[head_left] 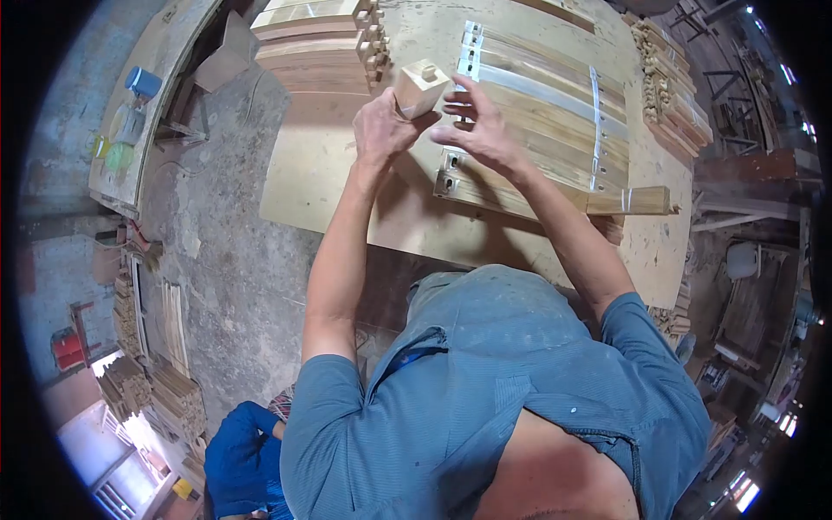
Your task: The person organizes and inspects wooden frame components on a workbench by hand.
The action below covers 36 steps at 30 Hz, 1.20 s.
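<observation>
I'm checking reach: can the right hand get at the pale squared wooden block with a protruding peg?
Probably yes: the right hand is open close beside the wooden block, with nothing visible between them; the left hand holds its opposite side.

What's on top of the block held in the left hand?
A small peg juts from the block's upper end. The left hand covers part of its side, and its underside is hidden, so I can't describe those.
</observation>
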### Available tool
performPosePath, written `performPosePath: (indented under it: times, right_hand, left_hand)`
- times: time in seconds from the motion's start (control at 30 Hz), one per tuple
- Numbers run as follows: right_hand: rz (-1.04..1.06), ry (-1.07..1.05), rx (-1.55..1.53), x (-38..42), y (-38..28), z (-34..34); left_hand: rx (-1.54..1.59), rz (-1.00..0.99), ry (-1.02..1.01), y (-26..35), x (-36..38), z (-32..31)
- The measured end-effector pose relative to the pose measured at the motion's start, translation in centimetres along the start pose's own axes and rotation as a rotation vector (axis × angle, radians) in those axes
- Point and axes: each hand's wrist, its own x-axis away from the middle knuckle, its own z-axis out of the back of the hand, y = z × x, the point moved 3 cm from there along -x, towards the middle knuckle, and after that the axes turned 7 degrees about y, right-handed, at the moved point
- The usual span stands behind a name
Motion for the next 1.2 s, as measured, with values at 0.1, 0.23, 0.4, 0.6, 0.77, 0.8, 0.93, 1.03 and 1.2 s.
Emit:
performPosePath:
  times: [0.1, 0.23, 0.4, 0.6, 0.77, 0.8, 0.93, 1.03, 1.2]
  right_hand:
    - [0.067, 0.101, 0.004, -1.2, -1.6, -0.5]
    - [0.057, 0.357, -0.274, -1.0, -0.7, 1.5]
    - [-0.009, 0.487, -0.626, 3.9, 1.4, 2.2]
    - [0.083, 0.108, -0.256, 6.8, 2.7, 3.0]
    - [0.100, -0.020, 0.262, 2.9, 3.8, 2.2]
    - [0.009, -0.114, 0.253, 2.4, 4.7, 1.6]
    - [0.073, -0.076, 0.197, 2.6, 7.7, 1.0]
    - [0.243, -0.059, 0.208, 2.7, 8.6, 1.6]
    - [-0.167, -0.128, -0.597, 4.0, 7.8, 1.8]
  left_hand:
    - [-0.031, -0.113, 0.041, 1.9, 0.3, -0.1]
    - [0.131, -0.215, 0.229, 3.4, 1.8, 2.1]
    - [1.700, 1.364, 0.128, 2.8, 5.6, -1.0]
    - [1.544, 0.564, 0.258, 3.9, -3.7, -0.6]
    - [0.918, 0.193, 0.012, 8.8, -2.1, -0.9]
    - [0.942, 0.125, 0.054, 7.8, -2.1, -3.4]
    - [0.882, 0.025, 0.041, 7.6, -1.6, -4.3]
    - [0.812, -0.187, 0.093, 8.7, 0.4, -3.8]
    - [0.636, -0.258, 0.232, 8.6, 1.8, -4.5]
